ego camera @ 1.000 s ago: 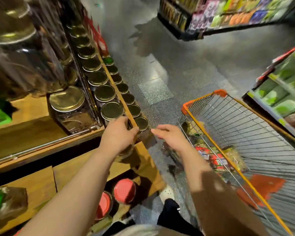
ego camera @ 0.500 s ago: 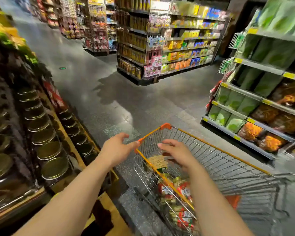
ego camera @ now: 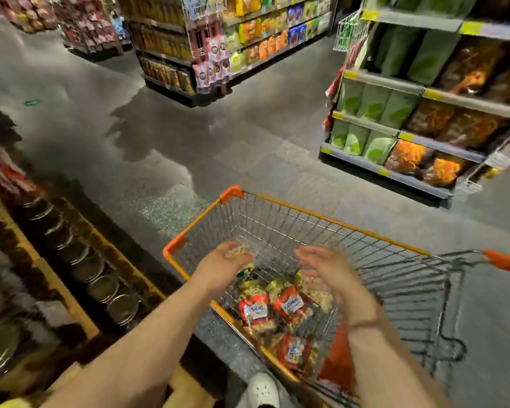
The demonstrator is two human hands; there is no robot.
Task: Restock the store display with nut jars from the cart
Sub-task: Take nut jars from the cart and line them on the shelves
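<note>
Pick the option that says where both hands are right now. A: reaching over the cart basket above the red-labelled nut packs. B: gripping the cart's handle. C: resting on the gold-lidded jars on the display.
A: the left hand and right hand hover over the cart, above the nut packs.

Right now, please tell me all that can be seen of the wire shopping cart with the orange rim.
The wire shopping cart with the orange rim is a grey metal mesh basket with orange plastic corners and an orange handle at the right. It stands on the speckled floor beside the wooden jar display. Red-labelled nut packs lie heaped in its near end. Both hands, left hand and right hand, are over it, holding nothing.
</note>
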